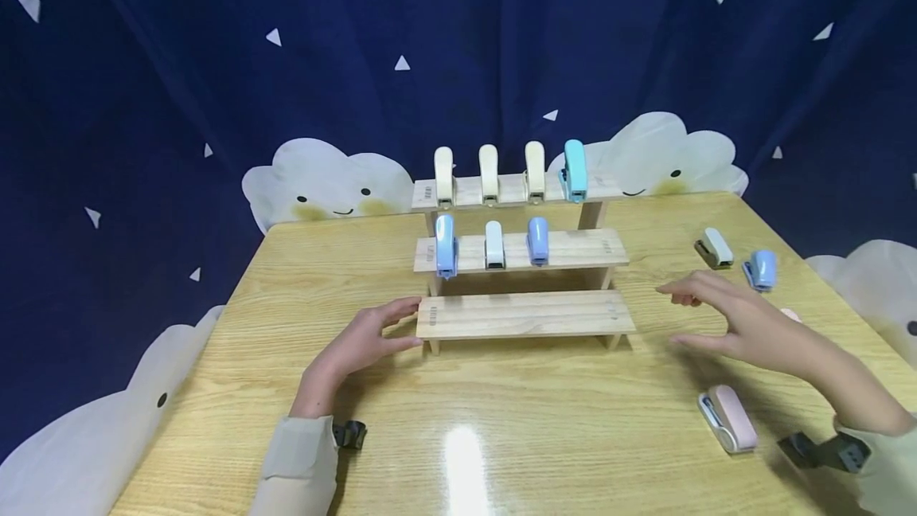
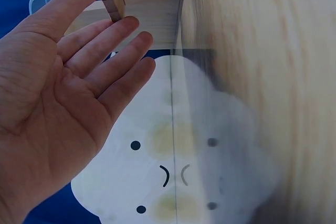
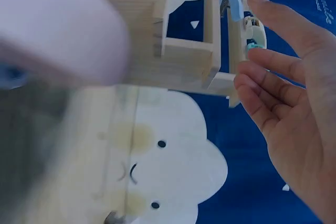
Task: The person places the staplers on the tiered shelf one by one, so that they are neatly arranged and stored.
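Observation:
A three-tier wooden stand stands mid-table. My left hand is at the left end of its lowest tier, thumb and fingers spread, fingertips right at the edge; the left wrist view shows the open palm. My right hand hovers right of the stand, fingers apart from the thumb, holding nothing. Nearest below it lies a pink and white stapler. Beyond are a white stapler and a blue stapler. A small pale pink thing is mostly hidden behind the right hand.
On the top tier stand three cream staplers, one of them leftmost, and a teal stapler. The middle tier bears a light blue stapler, a white one and a periwinkle one. A dark blue curtain hangs behind the table.

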`<state>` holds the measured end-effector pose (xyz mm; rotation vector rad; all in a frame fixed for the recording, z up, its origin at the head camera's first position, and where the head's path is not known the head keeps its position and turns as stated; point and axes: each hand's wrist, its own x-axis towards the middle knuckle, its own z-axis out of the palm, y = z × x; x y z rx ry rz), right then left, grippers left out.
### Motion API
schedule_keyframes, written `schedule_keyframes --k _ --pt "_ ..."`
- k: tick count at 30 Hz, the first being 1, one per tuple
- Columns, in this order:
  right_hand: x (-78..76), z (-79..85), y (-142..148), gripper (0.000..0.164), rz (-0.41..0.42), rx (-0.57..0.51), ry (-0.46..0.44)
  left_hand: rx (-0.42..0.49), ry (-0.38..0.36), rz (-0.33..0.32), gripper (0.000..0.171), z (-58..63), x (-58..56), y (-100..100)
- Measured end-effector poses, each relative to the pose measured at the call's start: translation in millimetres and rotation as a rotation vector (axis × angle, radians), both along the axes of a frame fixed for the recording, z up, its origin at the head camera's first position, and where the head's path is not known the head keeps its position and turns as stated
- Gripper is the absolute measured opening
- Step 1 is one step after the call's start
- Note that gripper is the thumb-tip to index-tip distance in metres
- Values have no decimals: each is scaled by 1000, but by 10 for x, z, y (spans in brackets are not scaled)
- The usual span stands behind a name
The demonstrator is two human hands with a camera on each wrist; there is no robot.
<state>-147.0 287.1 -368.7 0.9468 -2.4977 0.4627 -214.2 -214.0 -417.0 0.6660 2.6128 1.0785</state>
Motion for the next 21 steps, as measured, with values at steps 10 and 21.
schedule_keyframes --k 10,21 --pt "446 -319 285 71 -37 -9 -90 15 -21 1 69 9 7 3" --pt "655 -527 495 75 -6 -13 -94 25 -28 -8 69 24 7 14"
